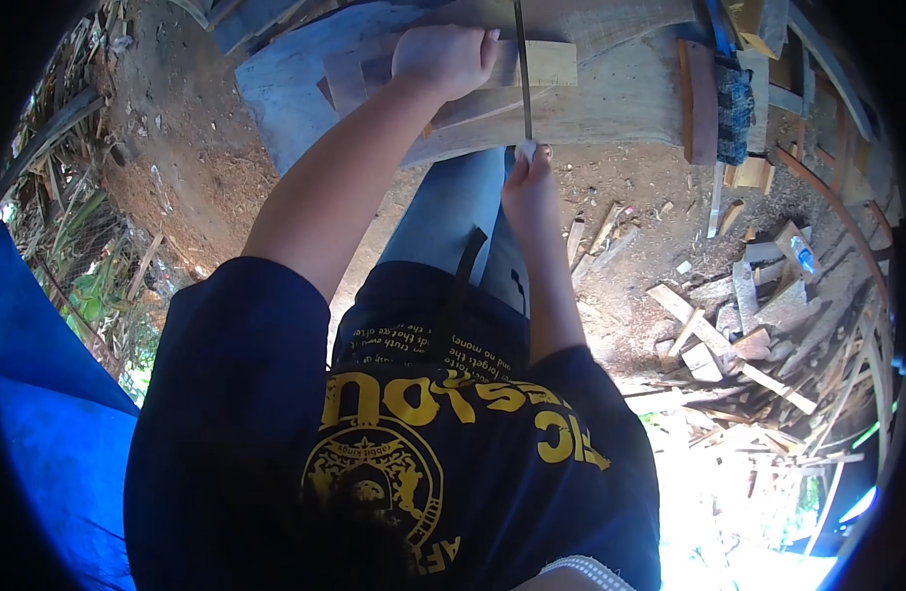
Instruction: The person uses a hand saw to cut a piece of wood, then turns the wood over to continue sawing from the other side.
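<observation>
My left hand (443, 61) is closed over a short wooden board (551, 65), pressing it onto a broad wooden plank (611, 113). The fingers curl over the far side, where they are partly hidden. My right hand (532, 187) grips the pale handle of a hand saw (525, 94), seen nearly edge-on as a long thin dark blade. That blade crosses the board just right of my left hand and points away from me. Whether it has cut into the wood cannot be made out.
A reddish-brown wood block (697, 103) and a dark blue woven cloth (735, 113) are at the plank's right end. Wood offcuts (704, 335) litter the dirt floor on the right. Blue sheeting (54, 424) hangs at left, near dry leaves (54, 207).
</observation>
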{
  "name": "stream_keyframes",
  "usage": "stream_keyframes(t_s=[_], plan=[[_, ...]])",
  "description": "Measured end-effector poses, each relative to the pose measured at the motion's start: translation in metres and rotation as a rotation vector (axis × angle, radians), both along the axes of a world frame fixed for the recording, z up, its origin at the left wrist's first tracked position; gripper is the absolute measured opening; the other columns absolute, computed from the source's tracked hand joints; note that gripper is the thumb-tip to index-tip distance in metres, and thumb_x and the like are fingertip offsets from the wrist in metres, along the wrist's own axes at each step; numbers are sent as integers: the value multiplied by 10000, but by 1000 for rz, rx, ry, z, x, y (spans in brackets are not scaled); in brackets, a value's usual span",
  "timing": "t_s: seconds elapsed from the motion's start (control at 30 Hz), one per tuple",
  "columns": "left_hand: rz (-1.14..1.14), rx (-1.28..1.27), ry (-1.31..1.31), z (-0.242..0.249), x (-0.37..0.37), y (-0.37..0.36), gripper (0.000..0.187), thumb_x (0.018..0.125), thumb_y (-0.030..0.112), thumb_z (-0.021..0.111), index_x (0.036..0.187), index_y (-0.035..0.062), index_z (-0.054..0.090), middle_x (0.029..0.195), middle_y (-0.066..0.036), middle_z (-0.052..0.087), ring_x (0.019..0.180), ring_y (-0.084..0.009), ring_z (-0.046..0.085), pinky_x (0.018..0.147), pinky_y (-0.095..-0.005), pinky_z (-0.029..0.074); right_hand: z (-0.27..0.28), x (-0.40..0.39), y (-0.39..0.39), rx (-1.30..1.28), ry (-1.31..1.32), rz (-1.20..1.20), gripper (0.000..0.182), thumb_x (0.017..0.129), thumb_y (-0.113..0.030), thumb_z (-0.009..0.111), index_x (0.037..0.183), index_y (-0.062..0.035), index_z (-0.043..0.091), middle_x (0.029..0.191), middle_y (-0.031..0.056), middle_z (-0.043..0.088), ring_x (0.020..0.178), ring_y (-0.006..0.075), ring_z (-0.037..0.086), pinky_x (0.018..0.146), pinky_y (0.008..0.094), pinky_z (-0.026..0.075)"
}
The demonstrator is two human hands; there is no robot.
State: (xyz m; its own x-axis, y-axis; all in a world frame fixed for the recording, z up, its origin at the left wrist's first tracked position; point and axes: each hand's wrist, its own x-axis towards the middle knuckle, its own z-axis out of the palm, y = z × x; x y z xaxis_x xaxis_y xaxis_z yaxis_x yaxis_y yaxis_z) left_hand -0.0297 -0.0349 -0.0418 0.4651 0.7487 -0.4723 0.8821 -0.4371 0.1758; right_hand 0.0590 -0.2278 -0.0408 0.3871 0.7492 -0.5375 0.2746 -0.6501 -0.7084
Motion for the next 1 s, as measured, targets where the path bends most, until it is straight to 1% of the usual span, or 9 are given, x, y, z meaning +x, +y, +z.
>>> stream_keyframes(t_s=[0.07,0.17,0.27,0.37,0.47,0.57,0.7,0.77,1.0], plan=[[2,-7,6,2,0,0,504,988,369,311,812,96,697,770,-128,693,718,-313,673,656,-458,540,-5,8,37,-2,-5,50,229,952,-127,467,1101,16,565,886,289,644,891,461,634,719,489,521],[-2,-10,12,2,0,0,503,986,372,315,808,98,697,762,-132,691,708,-314,673,648,-460,542,-2,11,49,-68,-42,111,220,949,-118,472,1097,14,567,884,288,644,893,456,638,716,485,521],[3,-10,17,-1,1,-1,503,985,374,318,801,98,696,751,-131,690,699,-316,673,642,-461,543,0,6,7,39,-42,88,220,948,-120,466,1084,25,561,876,296,638,886,473,626,713,492,512],[17,-13,20,0,0,1,503,983,373,321,793,96,695,743,-131,688,695,-317,673,641,-461,544,-2,-3,0,-20,21,19,223,951,-125,458,1062,37,563,870,300,636,889,475,623,726,501,507],[5,-9,3,1,0,1,504,982,371,320,790,93,693,741,-132,687,697,-317,674,645,-462,544,-18,2,43,85,-18,53,230,924,-93,475,1093,47,544,843,301,641,832,468,635,690,493,517],[3,-6,1,0,0,-1,505,982,369,319,786,92,692,746,-131,689,698,-317,674,648,-464,544,-13,6,69,40,-56,108,251,924,-92,475,1123,48,536,862,310,640,839,471,636,700,498,523],[11,-13,16,2,2,0,508,983,371,317,786,94,694,751,-130,691,698,-313,674,649,-464,544,-11,-3,18,88,-47,43,244,924,-92,476,1118,44,534,863,319,636,846,478,631,713,514,523],[6,-15,23,1,1,3,507,984,372,314,794,95,695,752,-129,691,697,-312,674,650,-462,544,-4,-5,6,27,-5,9,219,927,-90,475,1095,35,539,861,320,635,844,479,630,707,513,526],[10,-30,31,3,2,0,515,987,377,307,805,95,697,754,-119,695,694,-314,674,648,-460,544,-6,1,47,25,-55,57,209,940,-92,458,1069,51,542,849,317,634,825,476,631,680,490,528]])
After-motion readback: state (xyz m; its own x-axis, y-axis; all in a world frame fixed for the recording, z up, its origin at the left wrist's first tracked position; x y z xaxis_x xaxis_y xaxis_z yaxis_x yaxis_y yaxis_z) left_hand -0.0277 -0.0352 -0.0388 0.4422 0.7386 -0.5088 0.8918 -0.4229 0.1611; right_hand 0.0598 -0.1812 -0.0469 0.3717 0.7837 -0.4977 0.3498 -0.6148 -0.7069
